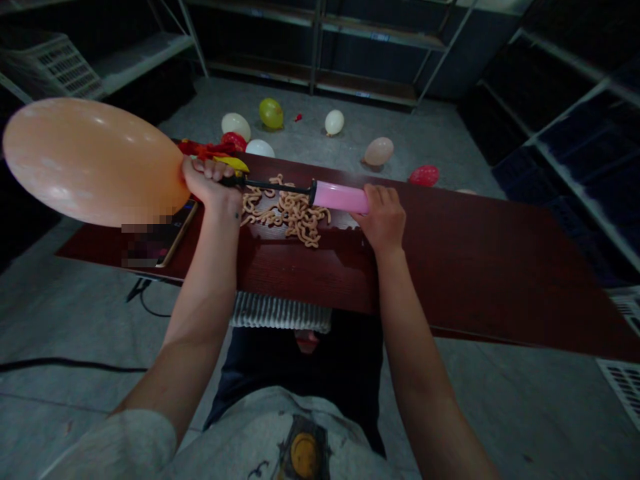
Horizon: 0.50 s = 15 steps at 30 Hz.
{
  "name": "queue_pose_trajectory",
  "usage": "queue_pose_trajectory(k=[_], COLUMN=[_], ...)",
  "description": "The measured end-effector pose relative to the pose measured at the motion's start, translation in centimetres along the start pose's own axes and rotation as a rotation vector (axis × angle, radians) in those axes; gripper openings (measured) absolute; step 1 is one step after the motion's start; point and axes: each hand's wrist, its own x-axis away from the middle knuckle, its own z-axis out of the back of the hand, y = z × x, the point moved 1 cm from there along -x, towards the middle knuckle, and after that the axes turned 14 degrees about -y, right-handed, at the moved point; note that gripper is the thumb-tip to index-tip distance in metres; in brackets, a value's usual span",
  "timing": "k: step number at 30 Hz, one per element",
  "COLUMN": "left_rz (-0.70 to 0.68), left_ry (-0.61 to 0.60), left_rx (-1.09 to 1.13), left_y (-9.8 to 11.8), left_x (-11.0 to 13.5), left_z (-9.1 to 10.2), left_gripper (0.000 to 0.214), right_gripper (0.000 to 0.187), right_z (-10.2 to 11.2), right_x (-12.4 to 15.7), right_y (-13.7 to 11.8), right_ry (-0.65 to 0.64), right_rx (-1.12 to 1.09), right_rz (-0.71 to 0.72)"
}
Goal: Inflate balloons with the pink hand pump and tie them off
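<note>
A balloon pump with a pink barrel and a black rod lies level above the table, its rod drawn out. My right hand is wrapped around the barrel's right end. Around the black end at the left, my left hand is closed, next to the neck of a large inflated peach balloon. The neck itself is hidden by my fingers. Below the rod, a heap of long beige uninflated balloons lies on the dark red table. Red and yellow limp balloons lie just behind my left hand.
A phone, partly blurred out, lies near the table's left end. On the floor beyond are white, yellow-green, pale pink and red balloons. Metal shelves and a white crate stand around.
</note>
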Motion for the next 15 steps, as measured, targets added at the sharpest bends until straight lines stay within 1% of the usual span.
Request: queue_pose_trajectory(k=[2,4,6,8,11,15], left_rz=[-0.055,-0.157,-0.269,-0.330,-0.307,-0.240], left_ry=[0.055,0.077,0.060,0.023,-0.030,-0.082], left_rx=[0.012,0.064,0.149,0.227,0.293,0.285], left_y=[0.0,-0.2,-0.5,-1.0,-1.9,-3.4], left_x=[0.1,-0.3,-0.8,-1.2,-0.8,0.8], left_z=[0.0,0.2,0.4,0.5,-0.2,-2.2], left_gripper=[0.055,0.050,0.044,0.041,0.043,0.049], right_gripper=[0.048,0.049,0.049,0.048,0.047,0.048], right_z=[0.1,0.2,0.3,0.3,0.0,-0.7], right_x=[0.2,0.4,0.5,0.4,0.1,-0.4], right_y=[0.2,0.1,-0.4,-1.4,-3.5,-6.0], right_ry=[-0.004,-0.025,-0.055,-0.083,-0.127,-0.196], right_rx=[-0.007,-0.010,-0.015,-0.034,-0.090,-0.165], right_rz=[-0.012,-0.007,0.010,0.038,0.082,0.105])
